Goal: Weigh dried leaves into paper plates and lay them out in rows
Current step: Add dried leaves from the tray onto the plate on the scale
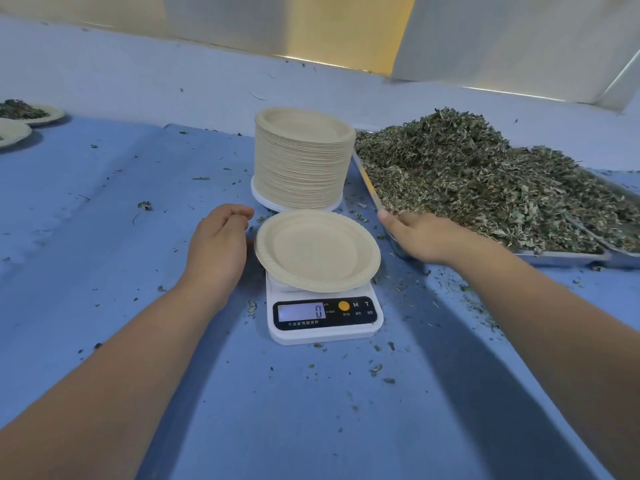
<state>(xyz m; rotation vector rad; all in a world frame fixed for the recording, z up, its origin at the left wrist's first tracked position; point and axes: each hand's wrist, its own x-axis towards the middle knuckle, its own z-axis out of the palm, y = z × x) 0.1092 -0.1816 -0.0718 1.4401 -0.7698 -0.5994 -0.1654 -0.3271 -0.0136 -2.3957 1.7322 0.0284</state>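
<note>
2 bare forearms nearest, either side of a white scale (325,318) reading 0.
Left hand (218,239) loosely curled, holding nothing, just left of the empty paper plate (317,251) on the scale; plate stack (303,161) beyond its fingertips. Right hand (420,237) at the near corner of the metal tray (561,258), thumb along the rim, fingers hidden against the dried leaves (467,178) (grasp impossible to tell).

The blue-covered table (104,237) carries a white scale (325,327), a stack of paper plates (301,161) behind it, a metal tray (561,256) (heaped with dried leaves (467,174)) at right, two plates (14,133) far left, and scattered leaf crumbs (375,369).
</note>
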